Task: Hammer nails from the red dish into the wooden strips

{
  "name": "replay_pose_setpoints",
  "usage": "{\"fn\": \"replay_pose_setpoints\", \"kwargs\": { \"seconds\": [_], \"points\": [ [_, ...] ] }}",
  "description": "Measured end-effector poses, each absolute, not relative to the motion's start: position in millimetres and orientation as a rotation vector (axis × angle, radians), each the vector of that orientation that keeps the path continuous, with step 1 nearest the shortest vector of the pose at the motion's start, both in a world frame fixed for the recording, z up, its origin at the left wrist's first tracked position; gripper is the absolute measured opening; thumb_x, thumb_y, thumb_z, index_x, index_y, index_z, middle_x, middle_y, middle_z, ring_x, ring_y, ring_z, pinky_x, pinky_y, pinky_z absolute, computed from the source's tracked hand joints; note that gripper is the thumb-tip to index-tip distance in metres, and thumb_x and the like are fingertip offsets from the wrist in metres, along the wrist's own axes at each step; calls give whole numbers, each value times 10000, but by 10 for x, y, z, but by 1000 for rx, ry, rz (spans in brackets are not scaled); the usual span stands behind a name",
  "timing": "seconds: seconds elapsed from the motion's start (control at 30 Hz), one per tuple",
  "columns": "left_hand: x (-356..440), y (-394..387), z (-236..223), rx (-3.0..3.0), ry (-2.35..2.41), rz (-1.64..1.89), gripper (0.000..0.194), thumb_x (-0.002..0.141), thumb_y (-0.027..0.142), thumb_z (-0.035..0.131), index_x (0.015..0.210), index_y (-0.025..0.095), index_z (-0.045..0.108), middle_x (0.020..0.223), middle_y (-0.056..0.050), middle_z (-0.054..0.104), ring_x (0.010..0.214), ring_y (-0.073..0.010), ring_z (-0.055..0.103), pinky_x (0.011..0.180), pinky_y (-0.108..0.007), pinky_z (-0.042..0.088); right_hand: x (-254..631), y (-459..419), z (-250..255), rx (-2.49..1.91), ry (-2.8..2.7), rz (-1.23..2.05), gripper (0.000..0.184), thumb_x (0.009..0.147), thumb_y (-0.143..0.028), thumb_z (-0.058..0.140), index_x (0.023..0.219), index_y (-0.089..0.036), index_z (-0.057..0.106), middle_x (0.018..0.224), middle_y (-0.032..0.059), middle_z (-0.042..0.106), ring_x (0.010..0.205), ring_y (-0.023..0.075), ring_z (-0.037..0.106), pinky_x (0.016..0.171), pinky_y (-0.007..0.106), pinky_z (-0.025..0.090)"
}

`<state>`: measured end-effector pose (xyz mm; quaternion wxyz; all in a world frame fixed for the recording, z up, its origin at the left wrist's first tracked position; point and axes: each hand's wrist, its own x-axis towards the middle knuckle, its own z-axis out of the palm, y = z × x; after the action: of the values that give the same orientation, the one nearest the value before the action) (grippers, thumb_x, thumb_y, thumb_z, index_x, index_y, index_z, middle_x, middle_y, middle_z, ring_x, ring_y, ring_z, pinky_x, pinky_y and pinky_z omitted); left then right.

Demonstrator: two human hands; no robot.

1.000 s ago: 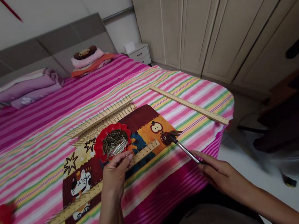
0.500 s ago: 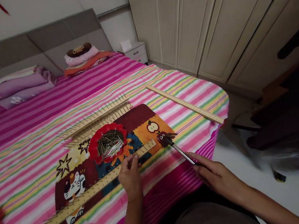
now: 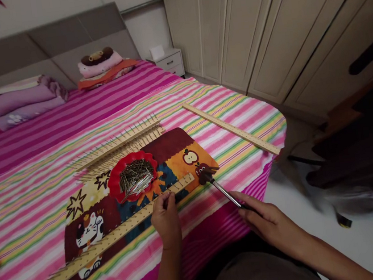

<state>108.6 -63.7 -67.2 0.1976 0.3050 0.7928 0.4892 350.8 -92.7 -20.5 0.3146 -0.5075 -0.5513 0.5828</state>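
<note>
Across the striped bedspread [image 3: 236, 107], items are lying as follows. Mat, 1, patchwork-patterned [image 3: 169, 142]: lying flat near the bed's edge. Wooden strip, 1 [image 3: 125, 228]: running diagonally over the mat, its far-left end reaching past it, a row of nails standing along it. Left hand, 1 [image 3: 165, 216]: resting at this strip towards its right end, fingers curling in and thumb meeting fingertip; whether a nail is sitting between them, cannot tell. Right hand, 1 [image 3: 264, 212]: gripping the dark handle of a hammer [image 3: 224, 192], whose head is hovering over or resting on the mat's apple-printed corner; contact is not showing clearly. Bowl, 1, red, scalloped [image 3: 113, 184]: standing on the mat beyond the strip, holding loose nails [image 3: 137, 177]. Nail-studded strips [image 3: 119, 145]: lying together behind the bowl. Separate strip, 1 [image 3: 230, 128]: lying apart at right. Nightstand, 1 [image 3: 171, 63]: standing beyond the bed.
</note>
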Motion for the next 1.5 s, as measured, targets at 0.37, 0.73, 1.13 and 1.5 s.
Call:
{"fn": "replay_pose_setpoints", "kwargs": {
  "seconds": [0.37,0.73,1.13,1.5],
  "points": [
    [1087,-619,-684,1108,2300,1325,162,717,346,586,752,209,666,763,-19,671,740,-167,614,732,-290,472,3206,-800,149,-1083,-1851,1473,447,942,-213,422,1382,-239,490,902,18,706,754,156,642,725,271,546],
    [1093,-653,-748,1411,2345,1277,126,774,268,543,700,213,628,671,1,601,638,-139,552,647,-259,432,3051,-723,248,-937,-2095,1304,490,953,-143,416,1421,-285,417,1332,26,607,1180,198,589,1018,351,468],
    [934,-740,-481,1418,2314,1243,216,758,394,563,802,217,680,730,-17,664,643,-151,598,648,-270,471,3363,-832,92,-1185,-1760,1266,445,925,-257,458,1364,-222,523,742,6,701,947,198,662,855,288,543],
    [26,-42,31,1513,2530,72,149,683,228,583,744,232,719,732,-55,707,692,-205,620,602,-269,396,3481,-872,-105,-1336,-1585,1478,474,918,-378,455,1351,-201,526,499,-64,303,434,119,285,348,194,257]
  ]
}}
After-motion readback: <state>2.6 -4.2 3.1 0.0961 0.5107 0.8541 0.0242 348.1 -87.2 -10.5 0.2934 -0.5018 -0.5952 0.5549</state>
